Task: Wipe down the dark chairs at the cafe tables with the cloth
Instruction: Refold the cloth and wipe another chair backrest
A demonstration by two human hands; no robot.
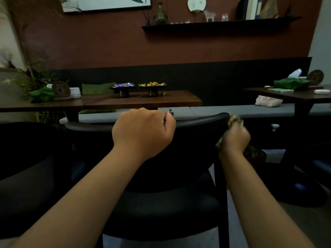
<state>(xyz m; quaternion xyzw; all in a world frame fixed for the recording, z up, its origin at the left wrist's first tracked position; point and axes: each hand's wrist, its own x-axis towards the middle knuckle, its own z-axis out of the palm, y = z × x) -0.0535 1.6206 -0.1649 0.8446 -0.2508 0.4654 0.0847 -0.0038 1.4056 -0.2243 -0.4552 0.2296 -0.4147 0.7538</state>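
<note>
A dark chair (195,120) with a curved top rail and a padded seat stands right in front of me. My left hand (143,131) grips the middle of the top rail, fingers curled over it. My right hand (234,138) holds a brownish cloth (236,120) bunched against the right end of the rail, where the rail meets the back leg. Part of the cloth hangs below the hand and is blurred.
A second dark chair (26,158) sits at my left. Behind stands a wooden table (143,101) with two snack stands (152,86), green napkins and a plant. Another table (286,94) on a pedestal base stands right, a grey bench (223,110) along the wall.
</note>
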